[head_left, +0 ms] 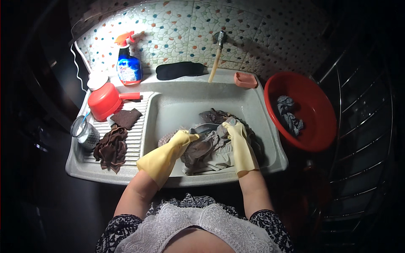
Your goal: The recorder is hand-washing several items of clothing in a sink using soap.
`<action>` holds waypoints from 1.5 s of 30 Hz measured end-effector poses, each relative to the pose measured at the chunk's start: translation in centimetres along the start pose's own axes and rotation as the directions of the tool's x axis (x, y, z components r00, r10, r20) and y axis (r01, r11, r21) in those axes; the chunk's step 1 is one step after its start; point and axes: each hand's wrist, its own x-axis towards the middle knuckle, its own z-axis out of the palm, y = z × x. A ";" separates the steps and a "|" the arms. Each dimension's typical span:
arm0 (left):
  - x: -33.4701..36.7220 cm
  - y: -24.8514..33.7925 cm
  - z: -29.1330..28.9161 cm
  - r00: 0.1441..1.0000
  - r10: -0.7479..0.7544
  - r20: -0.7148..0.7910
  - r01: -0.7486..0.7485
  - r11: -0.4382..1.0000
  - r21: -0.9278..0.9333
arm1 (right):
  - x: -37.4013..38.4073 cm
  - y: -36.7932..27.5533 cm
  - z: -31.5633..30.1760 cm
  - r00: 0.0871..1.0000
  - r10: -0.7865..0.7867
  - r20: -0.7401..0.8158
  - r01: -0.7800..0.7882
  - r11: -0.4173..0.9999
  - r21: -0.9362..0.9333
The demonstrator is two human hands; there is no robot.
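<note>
Grey garment [216, 145], one: upper edge ran crosswise between my left hand [184, 140] and right hand [235, 130], both closed on it.

The grey laundry [217, 145] is matt cloth, the basin [318, 111] glossy plastic.

A person's yellow-gloved left hand [185, 139] and right hand [234, 130] grip a grey cloth [216, 147] in the sink [177, 105]. On the drainboard [137, 141] at left sit a brown cloth [112, 147] and a red dipper [103, 102], a blue spray bottle [128, 67] behind them. At right, a red basin [320, 109] holds a bunched cloth [290, 116].
</note>
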 end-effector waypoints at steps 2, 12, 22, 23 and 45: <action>-0.7 0.9 -0.6 0.993 0.105 0.047 -0.106 0.994 0.016 | -0.9 -1.4 -1.0 0.995 0.096 0.041 -0.096 0.995 -0.005; 8.5 -7.1 -9.6 0.967 0.233 0.098 -0.242 0.966 0.092 | 0.4 0.1 1.9 0.996 -0.082 -0.045 0.091 0.963 0.256; 4.5 -4.2 -6.2 0.911 0.059 -0.407 0.151 0.873 0.464 | -5.7 -6.8 0.4 0.982 -0.182 -0.054 0.177 0.980 -0.089; 3.6 -3.2 -5.4 0.915 0.060 -0.400 0.144 0.876 0.460 | -7.9 -8.6 -0.2 0.987 -0.124 0.099 0.135 0.983 -0.121; -0.2 -0.4 -3.0 0.933 0.141 -0.332 0.121 0.745 0.656 | -0.7 -3.2 0.8 0.986 -0.156 -0.061 0.125 0.928 -0.352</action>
